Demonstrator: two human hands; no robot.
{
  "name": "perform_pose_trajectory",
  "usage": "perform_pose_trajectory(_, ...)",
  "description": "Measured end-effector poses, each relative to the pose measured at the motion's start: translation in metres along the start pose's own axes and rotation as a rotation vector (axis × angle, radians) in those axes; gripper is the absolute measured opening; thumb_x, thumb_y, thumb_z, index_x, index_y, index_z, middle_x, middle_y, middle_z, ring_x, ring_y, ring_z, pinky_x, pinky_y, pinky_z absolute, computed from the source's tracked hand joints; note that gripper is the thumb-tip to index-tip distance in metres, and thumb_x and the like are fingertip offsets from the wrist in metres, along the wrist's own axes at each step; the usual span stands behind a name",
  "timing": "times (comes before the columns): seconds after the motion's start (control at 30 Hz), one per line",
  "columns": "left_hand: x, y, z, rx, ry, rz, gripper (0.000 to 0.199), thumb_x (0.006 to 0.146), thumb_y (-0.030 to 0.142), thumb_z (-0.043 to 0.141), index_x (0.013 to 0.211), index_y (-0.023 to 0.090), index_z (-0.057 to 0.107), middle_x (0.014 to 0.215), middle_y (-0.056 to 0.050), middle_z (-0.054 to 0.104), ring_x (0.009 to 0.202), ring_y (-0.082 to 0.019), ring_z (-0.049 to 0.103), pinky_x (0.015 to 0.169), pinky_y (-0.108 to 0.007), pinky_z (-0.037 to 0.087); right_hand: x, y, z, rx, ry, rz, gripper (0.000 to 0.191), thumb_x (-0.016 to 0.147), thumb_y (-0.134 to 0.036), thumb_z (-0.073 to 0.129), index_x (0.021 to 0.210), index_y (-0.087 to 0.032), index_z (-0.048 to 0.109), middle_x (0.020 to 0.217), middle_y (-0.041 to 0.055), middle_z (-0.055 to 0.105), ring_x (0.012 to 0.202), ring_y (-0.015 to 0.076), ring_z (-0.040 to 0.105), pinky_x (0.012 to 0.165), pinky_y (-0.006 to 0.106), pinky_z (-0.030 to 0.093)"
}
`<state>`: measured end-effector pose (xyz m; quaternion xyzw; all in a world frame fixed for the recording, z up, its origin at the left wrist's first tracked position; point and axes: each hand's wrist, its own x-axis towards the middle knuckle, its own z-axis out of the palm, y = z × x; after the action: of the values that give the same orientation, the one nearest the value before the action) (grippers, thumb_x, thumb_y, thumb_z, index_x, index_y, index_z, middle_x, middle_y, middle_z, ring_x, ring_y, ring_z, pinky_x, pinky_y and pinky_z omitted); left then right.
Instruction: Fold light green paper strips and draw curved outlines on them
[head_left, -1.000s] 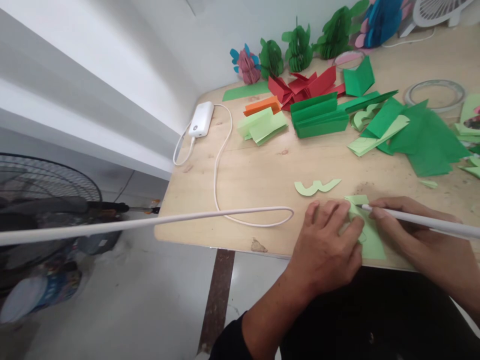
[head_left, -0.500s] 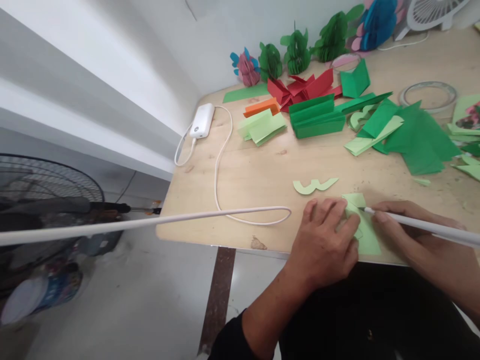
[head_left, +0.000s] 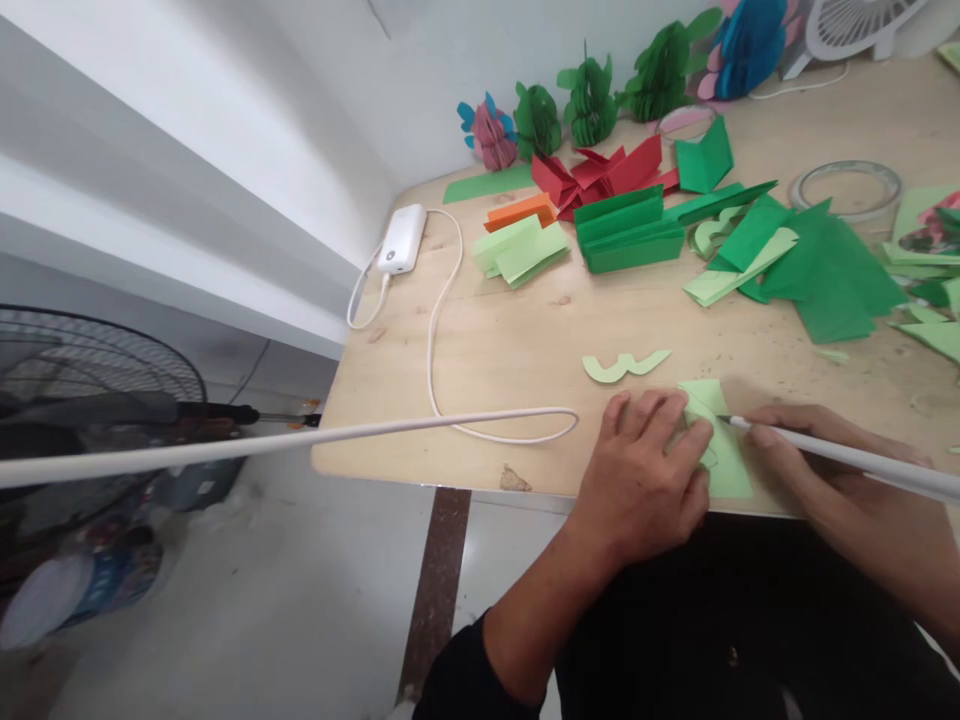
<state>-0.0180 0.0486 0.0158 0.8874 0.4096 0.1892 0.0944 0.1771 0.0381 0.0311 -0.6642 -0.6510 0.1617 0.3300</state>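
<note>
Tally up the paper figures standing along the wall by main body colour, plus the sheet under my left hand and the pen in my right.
Pink paper figure: 1
Green paper figures: 3
Blue paper figure: 1
Light-green sheet under your left hand: 1
White pen in your right hand: 1
Total: 7

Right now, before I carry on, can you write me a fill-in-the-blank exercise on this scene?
The sheet under the left hand is light ____.
The writing tool in the right hand has a ____ barrel.
The paper figure nearest the small fan has a ____ body.
The wavy cutout lies nearer the ____ hand.

Missing words: green; white; blue; left.
</note>
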Motion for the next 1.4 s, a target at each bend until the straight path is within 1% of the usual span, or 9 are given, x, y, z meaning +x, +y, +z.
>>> perform_pose_trajectory(0.33, -0.0003, 0.0002, 0.0014, 0.004, 0.004, 0.003, 0.037, 0.093, 0.031, 0.048, 0.125, 0.017, 0.060, 0.142, -0.012, 0.054, 0.134, -0.027, 0.045, 0.117, -0.049, 0.030, -0.0043, 0.0012, -0.0007, -0.053, 0.017, -0.041, 0.038, 0.084, -0.062, 0.051, 0.083, -0.028, 0.069, 0.079, 0.0019, 0.075, 0.073, 0.0211, 0.071, 0.068, 0.035, 0.055)
perform_pose_trajectory(0.6, -0.0003, 0.0005, 0.0028, -0.003, -0.007, -0.007, 0.037, 0.092, 0.032, 0.050, 0.125, 0.018, 0.060, 0.142, -0.012, 0.055, 0.135, -0.027, 0.044, 0.117, -0.050, 0.030, -0.0073, 0.0029, 0.0000, -0.043, 0.015, -0.029, 0.037, 0.083, -0.061, 0.052, 0.083, -0.027, 0.068, 0.081, 0.0034, 0.076, 0.077, 0.0229, 0.072, 0.069, 0.036, 0.056)
perform_pose_trajectory(0.87, -0.0005, 0.0002, 0.0035, -0.008, 0.011, -0.003, 0.037, 0.093, 0.032, 0.049, 0.126, 0.018, 0.061, 0.142, -0.011, 0.055, 0.134, -0.027, 0.045, 0.118, -0.049, 0.030, -0.0101, 0.0028, 0.0020, -0.025, 0.009, -0.096, 0.031, 0.084, -0.055, 0.055, 0.082, -0.026, 0.068, 0.078, 0.0008, 0.076, 0.072, 0.0187, 0.071, 0.067, 0.032, 0.056)
perform_pose_trajectory(1.0, -0.0007, 0.0005, 0.0033, -0.010, 0.003, -0.011, 0.038, 0.092, 0.031, 0.049, 0.126, 0.018, 0.060, 0.142, -0.011, 0.054, 0.134, -0.027, 0.045, 0.118, -0.049, 0.029, -0.0082, 0.0014, 0.0019, -0.009, 0.006, -0.067, 0.032, 0.083, -0.056, 0.056, 0.082, -0.027, 0.069, 0.078, 0.0008, 0.076, 0.071, 0.0195, 0.071, 0.065, 0.032, 0.055)
perform_pose_trajectory(1.17, -0.0007, 0.0002, 0.0028, -0.007, 0.003, -0.008, 0.038, 0.093, 0.031, 0.049, 0.127, 0.018, 0.059, 0.143, -0.012, 0.053, 0.135, -0.027, 0.044, 0.118, -0.049, 0.029, -0.0043, -0.0009, -0.0020, 0.013, -0.027, -0.033, 0.035, 0.083, -0.059, 0.055, 0.080, -0.027, 0.069, 0.079, 0.0006, 0.076, 0.071, 0.0187, 0.071, 0.061, 0.030, 0.054)
perform_pose_trajectory(1.23, -0.0005, -0.0004, 0.0027, -0.004, 0.008, 0.000, 0.036, 0.093, 0.030, 0.049, 0.126, 0.020, 0.060, 0.142, -0.012, 0.053, 0.134, -0.027, 0.045, 0.117, -0.049, 0.030, -0.0035, -0.0011, -0.0032, 0.022, -0.043, -0.029, 0.034, 0.082, -0.059, 0.056, 0.080, -0.027, 0.070, 0.079, 0.0003, 0.077, 0.071, 0.0183, 0.071, 0.060, 0.029, 0.054)
perform_pose_trajectory(1.4, -0.0003, -0.0018, 0.0026, 0.016, 0.017, 0.023, 0.026, 0.092, 0.031, 0.050, 0.112, 0.022, 0.063, 0.140, -0.012, 0.053, 0.132, -0.027, 0.046, 0.115, -0.049, 0.033, -0.0032, -0.0012, -0.0029, 0.043, -0.041, -0.027, 0.035, 0.082, -0.060, 0.055, 0.080, -0.028, 0.070, 0.079, 0.0004, 0.076, 0.071, 0.0183, 0.070, 0.060, 0.029, 0.053)
